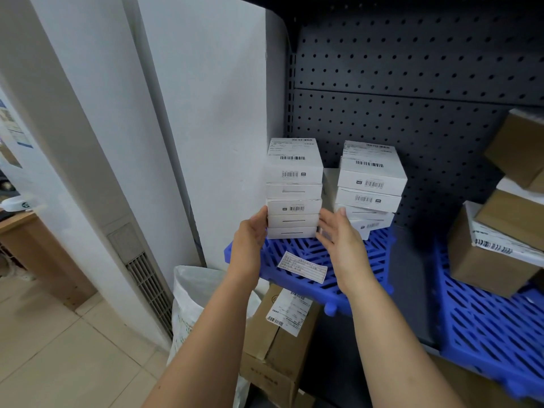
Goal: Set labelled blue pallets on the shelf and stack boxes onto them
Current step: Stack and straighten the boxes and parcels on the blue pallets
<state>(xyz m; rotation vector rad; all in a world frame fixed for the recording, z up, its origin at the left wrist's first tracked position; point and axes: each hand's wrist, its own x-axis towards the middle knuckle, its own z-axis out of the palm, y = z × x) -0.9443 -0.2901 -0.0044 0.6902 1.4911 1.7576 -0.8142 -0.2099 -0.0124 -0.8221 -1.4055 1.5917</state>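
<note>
A blue slatted pallet lies on the dark shelf with a white paper label on its front part. Two stacks of white boxes stand at its back: a straight left stack and a slightly skewed right stack. My left hand touches the lower left side of the left stack with straight fingers. My right hand is open beside the stack's lower right side, fingers extended; whether it touches the boxes is unclear.
A second blue pallet at the right carries brown cardboard boxes. Below the shelf edge stand a brown carton with a shipping label and a white sack. A white wall is at left; black pegboard backs the shelf.
</note>
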